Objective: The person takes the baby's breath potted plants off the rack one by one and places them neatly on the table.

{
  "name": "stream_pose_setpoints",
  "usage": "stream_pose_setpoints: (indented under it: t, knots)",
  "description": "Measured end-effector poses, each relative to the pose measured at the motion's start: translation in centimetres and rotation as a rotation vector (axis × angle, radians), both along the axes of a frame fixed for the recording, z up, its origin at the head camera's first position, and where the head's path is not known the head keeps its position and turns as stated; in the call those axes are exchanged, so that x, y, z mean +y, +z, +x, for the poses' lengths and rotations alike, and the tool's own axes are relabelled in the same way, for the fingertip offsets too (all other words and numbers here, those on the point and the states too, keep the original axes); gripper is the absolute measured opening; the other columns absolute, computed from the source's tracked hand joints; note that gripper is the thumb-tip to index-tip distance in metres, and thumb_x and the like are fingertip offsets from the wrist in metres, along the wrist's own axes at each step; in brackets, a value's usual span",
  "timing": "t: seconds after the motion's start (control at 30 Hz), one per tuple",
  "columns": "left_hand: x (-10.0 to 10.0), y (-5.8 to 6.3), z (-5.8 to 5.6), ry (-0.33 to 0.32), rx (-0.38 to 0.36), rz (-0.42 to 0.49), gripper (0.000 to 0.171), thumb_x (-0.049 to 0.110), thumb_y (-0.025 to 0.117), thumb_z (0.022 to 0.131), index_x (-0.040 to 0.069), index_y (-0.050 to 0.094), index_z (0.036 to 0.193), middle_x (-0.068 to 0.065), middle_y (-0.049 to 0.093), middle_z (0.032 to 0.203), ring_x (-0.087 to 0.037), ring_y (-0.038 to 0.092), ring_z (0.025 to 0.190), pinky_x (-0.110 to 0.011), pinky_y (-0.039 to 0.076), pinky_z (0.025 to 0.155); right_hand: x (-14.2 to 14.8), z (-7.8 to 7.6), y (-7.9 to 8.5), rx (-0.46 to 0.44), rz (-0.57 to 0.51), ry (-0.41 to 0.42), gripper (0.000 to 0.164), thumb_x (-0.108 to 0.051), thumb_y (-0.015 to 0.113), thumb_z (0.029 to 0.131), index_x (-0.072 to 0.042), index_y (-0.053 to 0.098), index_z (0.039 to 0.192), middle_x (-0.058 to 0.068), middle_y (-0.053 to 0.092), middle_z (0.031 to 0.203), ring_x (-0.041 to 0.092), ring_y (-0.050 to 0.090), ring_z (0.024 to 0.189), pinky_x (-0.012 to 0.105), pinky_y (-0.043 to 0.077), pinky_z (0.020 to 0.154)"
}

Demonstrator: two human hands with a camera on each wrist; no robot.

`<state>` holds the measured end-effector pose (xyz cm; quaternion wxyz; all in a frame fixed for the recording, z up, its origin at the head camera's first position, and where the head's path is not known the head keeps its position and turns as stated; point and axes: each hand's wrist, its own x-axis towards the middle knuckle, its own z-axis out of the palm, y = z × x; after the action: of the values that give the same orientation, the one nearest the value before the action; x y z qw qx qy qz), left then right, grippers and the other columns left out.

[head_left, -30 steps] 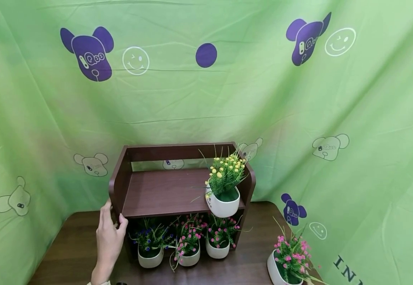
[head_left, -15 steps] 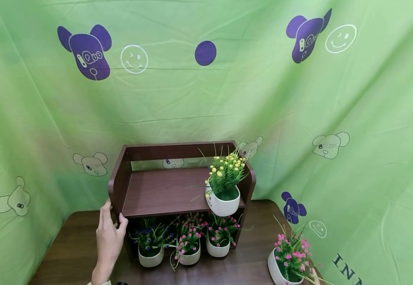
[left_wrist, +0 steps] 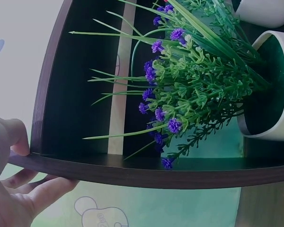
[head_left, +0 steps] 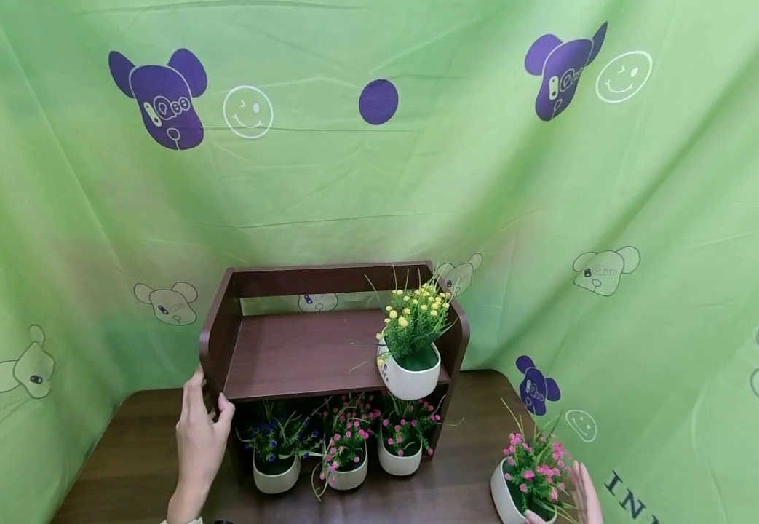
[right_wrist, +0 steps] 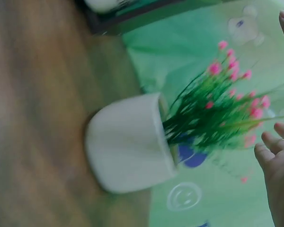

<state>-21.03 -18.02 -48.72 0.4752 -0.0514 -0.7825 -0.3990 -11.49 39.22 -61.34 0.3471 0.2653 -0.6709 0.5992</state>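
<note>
Gripping the left side of the brown shelf (head_left: 307, 356) with my left hand (head_left: 199, 440), I hold my right hand (head_left: 586, 498), thumb and fingers apart, by the pink-flowered pot (head_left: 531, 477) near the table's (head_left: 477, 451) right edge.

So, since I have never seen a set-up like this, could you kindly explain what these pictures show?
There is no machine here, only a person's two bare hands. The wide picture comes from a camera on the head; the other two come from the wrists, so things look sideways there.

A dark shelf stands on a wooden table, with a green cloth behind. A yellow-flowered pot sits on the upper board; below are a blue-flowered pot, a middle pot and a right-hand pot.

The left hand grips the shelf's side. The right hand is open near the flowers of the outer pot, not gripping it; whether it touches them is unclear.
</note>
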Motion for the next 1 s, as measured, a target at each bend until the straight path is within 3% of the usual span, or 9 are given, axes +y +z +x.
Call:
stream_pose_setpoints:
  t: [0.1,0.2,0.3,0.43,0.6,0.67,0.8,0.87,1.0]
  knots:
    - [0.0,-0.1,0.0,-0.001,0.008,0.004,0.063,-0.017,0.062,0.083,-0.007,0.052,0.144,-0.03,0.061,0.129,-0.05,0.069,0.09,0.003,0.038,0.075,-4.0,1.1,2.9,-0.154,0.057,-0.368,0.121,0.022,0.082,0.071,-0.013,0.021,0.17,0.002,0.033,0.171,-0.004,0.034,0.146,0.006,0.025,0.112]
    - [0.0,-0.2,0.0,-0.001,0.012,0.006,0.062,-0.017,0.062,0.083,-0.008,0.052,0.143,-0.03,0.061,0.129,-0.049,0.069,0.091,0.003,0.038,0.076,-6.9,1.9,5.9,-0.429,0.147,-0.563,0.13,0.013,0.089,0.072,-0.027,0.016,0.172,0.004,0.026,0.173,-0.014,0.026,0.142,0.004,0.021,0.111]
    - [0.0,-0.2,0.0,0.002,0.012,0.005,0.062,-0.017,0.062,0.083,-0.008,0.052,0.143,-0.029,0.061,0.128,-0.048,0.069,0.091,0.003,0.038,0.075,-7.9,1.9,7.9,-0.56,0.219,-0.518,0.128,-0.002,0.09,0.078,-0.031,0.008,0.172,0.004,0.019,0.174,-0.021,0.018,0.138,0.004,0.012,0.11]
    - [0.0,-0.2,-0.1,0.004,0.017,0.001,0.062,-0.016,0.062,0.083,-0.008,0.052,0.143,-0.03,0.062,0.128,-0.048,0.069,0.09,0.002,0.038,0.074,-8.8,1.2,9.6,-0.557,0.295,-0.476,0.127,-0.01,0.093,0.077,-0.029,0.011,0.172,0.017,0.022,0.173,-0.019,0.019,0.138,0.0,0.015,0.106]
    - [0.0,-0.1,-0.2,0.005,0.015,-0.004,0.062,-0.017,0.062,0.083,-0.007,0.052,0.144,-0.03,0.062,0.127,-0.047,0.069,0.087,0.002,0.04,0.071,-10.8,0.3,11.6,-0.588,0.297,-0.434,0.123,-0.019,0.094,0.08,-0.035,0.012,0.171,0.019,0.025,0.172,-0.007,0.021,0.146,0.02,0.02,0.122]
    - [-0.1,-0.1,-0.2,0.005,0.012,-0.004,0.062,-0.017,0.062,0.084,-0.007,0.052,0.144,-0.03,0.062,0.127,-0.047,0.069,0.086,0.0,0.042,0.07,-11.6,-0.2,12.0,-0.548,0.298,-0.416,0.122,-0.018,0.094,0.079,-0.035,0.014,0.171,0.018,0.028,0.171,-0.009,0.022,0.146,0.021,0.022,0.122]
    - [-0.1,-0.1,-0.2,0.003,0.011,-0.006,0.062,-0.016,0.062,0.084,-0.007,0.052,0.144,-0.03,0.062,0.128,-0.048,0.069,0.086,-0.001,0.044,0.069,-12.9,-1.7,12.4,-0.396,0.289,-0.382,0.124,-0.005,0.095,0.073,-0.026,0.021,0.17,0.0,0.033,0.17,-0.013,0.028,0.145,0.004,0.026,0.111]
    - [-0.1,-0.1,-0.1,0.004,0.01,-0.007,0.062,-0.016,0.063,0.084,-0.007,0.052,0.144,-0.03,0.061,0.127,-0.048,0.069,0.085,-0.002,0.045,0.068,-13.6,-2.2,12.7,-0.356,0.269,-0.345,0.125,-0.001,0.095,0.072,-0.024,0.021,0.17,-0.003,0.032,0.17,-0.01,0.029,0.147,0.006,0.027,0.113]
    - [-0.1,-0.1,-0.1,0.007,0.003,-0.012,0.062,-0.015,0.063,0.084,-0.006,0.052,0.144,-0.03,0.061,0.127,-0.048,0.069,0.082,-0.006,0.049,0.065,-14.9,-3.1,13.6,-0.34,0.222,-0.284,0.124,0.001,0.095,0.072,-0.023,0.023,0.17,0.013,0.034,0.169,-0.006,0.033,0.148,0.01,0.029,0.115]
